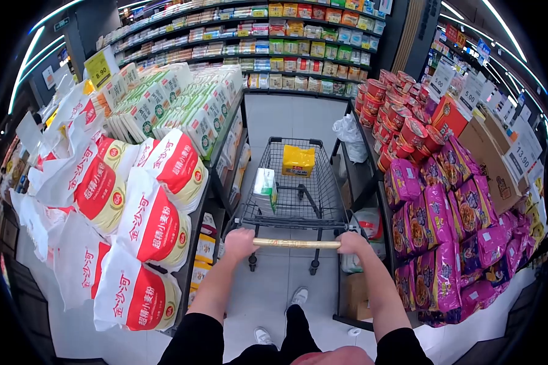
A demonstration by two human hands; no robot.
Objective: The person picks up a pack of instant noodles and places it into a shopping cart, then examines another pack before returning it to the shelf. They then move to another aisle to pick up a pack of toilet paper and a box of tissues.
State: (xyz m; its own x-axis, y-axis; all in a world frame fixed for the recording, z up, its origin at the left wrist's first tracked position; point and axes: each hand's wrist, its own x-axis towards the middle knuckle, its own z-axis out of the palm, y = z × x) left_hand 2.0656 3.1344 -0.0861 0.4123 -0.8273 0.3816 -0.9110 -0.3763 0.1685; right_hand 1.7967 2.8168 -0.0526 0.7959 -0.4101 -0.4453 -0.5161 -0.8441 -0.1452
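Both of my hands grip the pale gold handle point(295, 244) of a black wire shopping cart point(337, 204). My left hand point(240, 244) is wrapped round its left end. Round the right end, my right hand point(352, 243) is closed in the same way. Inside the basket, a yellow package point(298, 160) lies toward the far end. A white and green package point(265, 190) stands nearer, against the left side. The rest of the basket shows its wire mesh and the floor beneath.
Large flour bags point(158, 228) are piled on the left stand, with white-green packs point(192, 112) behind them. On the right, red instant noodle tubs point(402, 121) and purple noodle packs point(432, 225) form tall stacks. Curved shelves point(310, 52) of packaged goods cross the aisle's far end. Grey tiles point(280, 118) run between the stands.
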